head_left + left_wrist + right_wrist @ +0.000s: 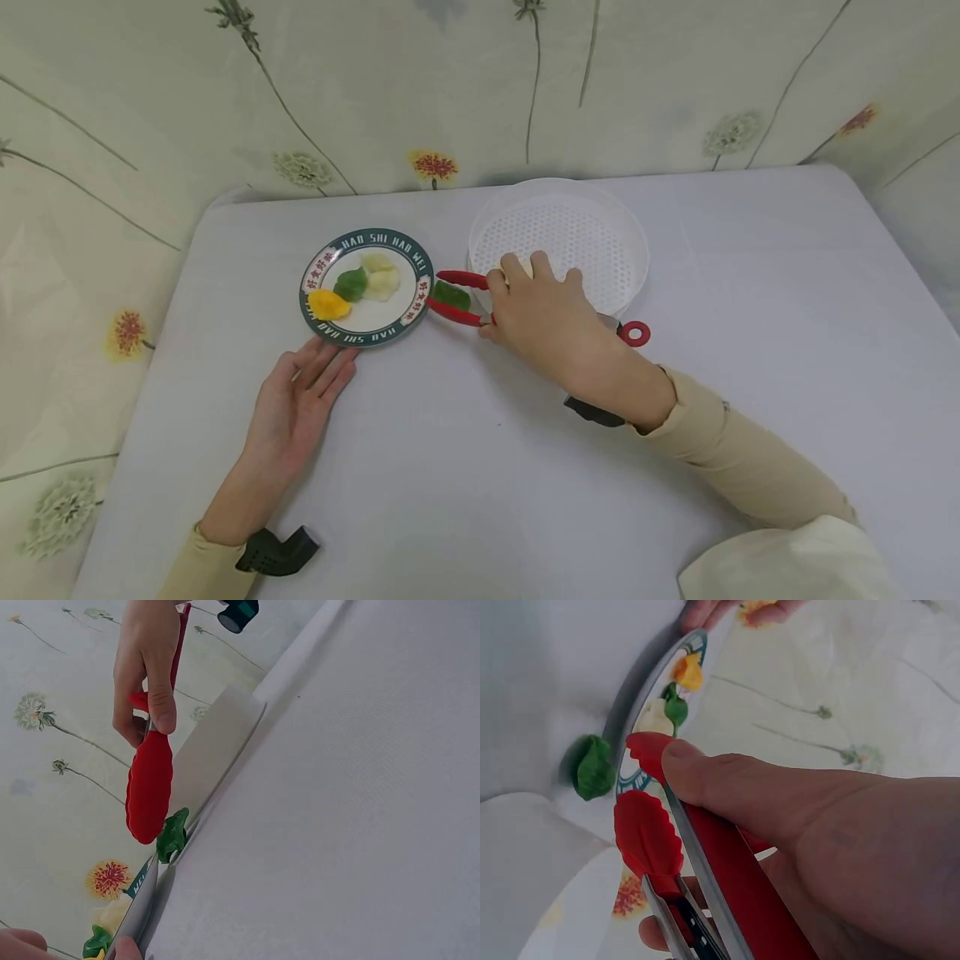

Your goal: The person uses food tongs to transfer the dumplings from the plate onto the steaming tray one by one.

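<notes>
My right hand (551,329) grips red-tipped metal tongs (649,825), whose jaws stand apart. Between their tips, in the head view, a green dumpling-shaped piece (452,296) lies on the table just right of the plate. The right wrist view shows this green piece (594,768) beyond the tips, beside the plate's rim. A white plate with a dark green lettered rim (367,338) bears a yellow piece (328,305), another green piece (350,285) and pale pieces (381,284). My left hand (296,408) lies palm up, its fairly straight fingers at the plate's near rim.
A round white basket with a perforated bottom (577,229) stands at the table's back, partly behind my right hand. The white-covered table (450,467) meets a flower-patterned cloth (480,92) at its back edge. Dark wrist devices (277,552) sit on both wrists.
</notes>
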`<state>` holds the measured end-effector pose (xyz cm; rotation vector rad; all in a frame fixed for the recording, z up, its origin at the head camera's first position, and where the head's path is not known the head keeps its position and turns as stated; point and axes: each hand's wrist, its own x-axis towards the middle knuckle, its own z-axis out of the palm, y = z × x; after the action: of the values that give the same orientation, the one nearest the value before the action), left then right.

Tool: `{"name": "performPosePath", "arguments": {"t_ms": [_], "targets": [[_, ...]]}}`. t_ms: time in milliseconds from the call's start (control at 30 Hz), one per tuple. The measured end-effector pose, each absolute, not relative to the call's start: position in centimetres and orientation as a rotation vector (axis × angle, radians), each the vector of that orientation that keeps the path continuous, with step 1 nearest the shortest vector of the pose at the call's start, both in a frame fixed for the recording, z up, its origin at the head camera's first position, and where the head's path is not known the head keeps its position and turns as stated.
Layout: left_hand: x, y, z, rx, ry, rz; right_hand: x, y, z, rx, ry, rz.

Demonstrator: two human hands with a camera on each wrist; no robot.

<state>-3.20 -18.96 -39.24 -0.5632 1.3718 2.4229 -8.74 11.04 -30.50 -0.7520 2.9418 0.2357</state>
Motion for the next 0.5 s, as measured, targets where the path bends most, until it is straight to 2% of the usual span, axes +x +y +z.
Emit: {"name": "performPosePath", "arguments": {"t_ms": [500], "targets": [[-3.3,-19.0,-39.3,-0.565,1.369,2.420,-7.1,9.6,-32.1,-0.740,3.165,0.520]]}}
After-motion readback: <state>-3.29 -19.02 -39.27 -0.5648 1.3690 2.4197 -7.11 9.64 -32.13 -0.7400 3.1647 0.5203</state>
